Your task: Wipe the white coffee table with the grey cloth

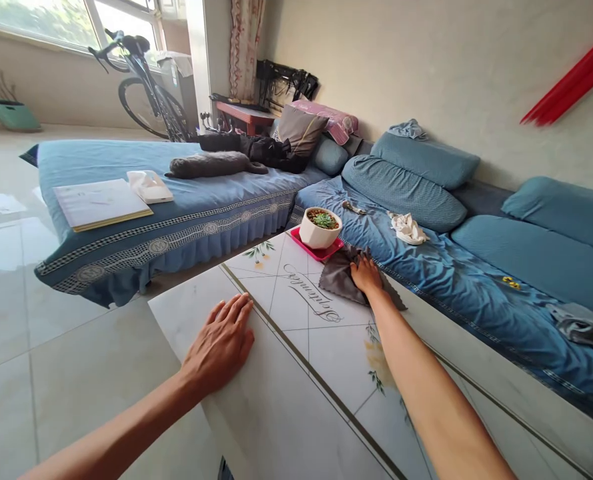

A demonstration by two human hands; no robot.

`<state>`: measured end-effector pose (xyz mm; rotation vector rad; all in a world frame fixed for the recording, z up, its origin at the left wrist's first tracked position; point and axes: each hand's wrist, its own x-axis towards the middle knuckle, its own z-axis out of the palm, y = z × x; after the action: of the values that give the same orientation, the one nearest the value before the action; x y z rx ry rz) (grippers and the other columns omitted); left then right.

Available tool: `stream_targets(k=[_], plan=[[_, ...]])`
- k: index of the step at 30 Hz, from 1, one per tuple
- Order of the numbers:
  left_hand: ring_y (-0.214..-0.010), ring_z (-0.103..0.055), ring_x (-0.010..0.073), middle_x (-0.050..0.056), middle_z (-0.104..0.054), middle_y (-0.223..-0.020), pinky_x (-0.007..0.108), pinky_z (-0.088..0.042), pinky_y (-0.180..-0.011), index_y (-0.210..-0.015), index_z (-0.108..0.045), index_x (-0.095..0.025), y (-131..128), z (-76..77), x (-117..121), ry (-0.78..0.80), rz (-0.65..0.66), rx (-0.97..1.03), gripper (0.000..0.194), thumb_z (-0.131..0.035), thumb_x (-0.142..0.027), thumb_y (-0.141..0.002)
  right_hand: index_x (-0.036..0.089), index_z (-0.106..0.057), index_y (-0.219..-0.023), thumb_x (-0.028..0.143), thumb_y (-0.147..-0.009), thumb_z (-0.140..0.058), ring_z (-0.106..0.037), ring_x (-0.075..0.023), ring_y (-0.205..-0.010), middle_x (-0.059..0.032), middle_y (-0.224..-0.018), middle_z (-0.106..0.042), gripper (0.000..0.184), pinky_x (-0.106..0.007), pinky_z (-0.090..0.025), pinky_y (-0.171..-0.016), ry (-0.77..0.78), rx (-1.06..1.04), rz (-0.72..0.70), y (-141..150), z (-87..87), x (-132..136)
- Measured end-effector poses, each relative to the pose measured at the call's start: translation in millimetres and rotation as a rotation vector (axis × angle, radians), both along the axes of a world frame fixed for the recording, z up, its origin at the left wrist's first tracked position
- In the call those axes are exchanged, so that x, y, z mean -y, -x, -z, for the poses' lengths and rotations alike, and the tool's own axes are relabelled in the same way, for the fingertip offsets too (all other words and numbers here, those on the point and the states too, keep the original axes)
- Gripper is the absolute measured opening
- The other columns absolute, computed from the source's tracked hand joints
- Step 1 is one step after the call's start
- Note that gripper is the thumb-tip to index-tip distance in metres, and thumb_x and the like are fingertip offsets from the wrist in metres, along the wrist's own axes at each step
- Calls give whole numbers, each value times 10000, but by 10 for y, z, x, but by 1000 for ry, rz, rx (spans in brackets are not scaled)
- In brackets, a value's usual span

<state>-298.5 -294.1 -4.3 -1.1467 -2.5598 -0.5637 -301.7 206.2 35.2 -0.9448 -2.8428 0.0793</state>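
My right hand (366, 275) lies with its fingers spread on a crumpled grey cloth (344, 280), which sits on a white marble-patterned tabletop (286, 373). Just beyond the cloth, a white pot holding a green succulent (321, 227) stands on a small red tray (316, 245). The cloth touches the tray's near edge. My left hand (219, 343) rests flat and empty on the table's left part, near its edge, with nothing under it except the tabletop.
Blue beds (426, 287) run beside the table on the right and beyond it, with blue pillows (404, 190). A grey cat (211, 165), a notebook (101, 203) and a tissue box (150, 187) lie on the far bed. A bicycle (146, 93) stands by the window. Tiled floor (51, 373) lies left.
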Motion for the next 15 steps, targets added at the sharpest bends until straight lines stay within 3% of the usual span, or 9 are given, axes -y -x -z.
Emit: stream_targets(k=[4, 9, 12, 15], plan=[[-1635, -544, 316, 140, -586, -1742, 565, -384, -1416, -1699, -513, -219, 13, -31, -7, -32, -4, 23, 588, -412, -340, -1132, -18, -427, -1753, 305, -1187, -373, -300, -369, -1740, -250, -1840, -369, 653, -517, -231, -1430, 2, 18, -153, -181, -36, 599], [-1611, -569, 340, 212, -626, -1684, 552, -444, -1355, -1696, -470, -145, 53, -28, -17, -94, -41, 41, 607, -344, -410, -1164, 73, -468, -1766, 373, -1197, -457, -303, -347, -1747, -180, -1824, -433, 644, -514, -249, -1443, 37, 19, -332, -893, -33, 1940], [-1596, -584, 351, 225, -645, -1658, 554, -458, -1341, -1665, -499, -134, 73, -36, -15, -93, -47, 31, 603, -331, -413, -1158, 161, -508, -1762, 393, -1179, -511, -310, -327, -1749, -100, -1834, -432, 628, -536, -300, -1443, 83, -13, -437, -1727, 94, 2574], [-1572, -607, 349, 236, -677, -1612, 552, -466, -1333, -1647, -522, -130, 69, -53, -10, -91, -33, 16, 593, -336, -387, -1146, 340, -418, -1818, 407, -1192, -467, -358, -316, -1731, 0, -1846, -413, 631, -598, -429, -1390, 75, -157, -463, -3130, 479, 2713]])
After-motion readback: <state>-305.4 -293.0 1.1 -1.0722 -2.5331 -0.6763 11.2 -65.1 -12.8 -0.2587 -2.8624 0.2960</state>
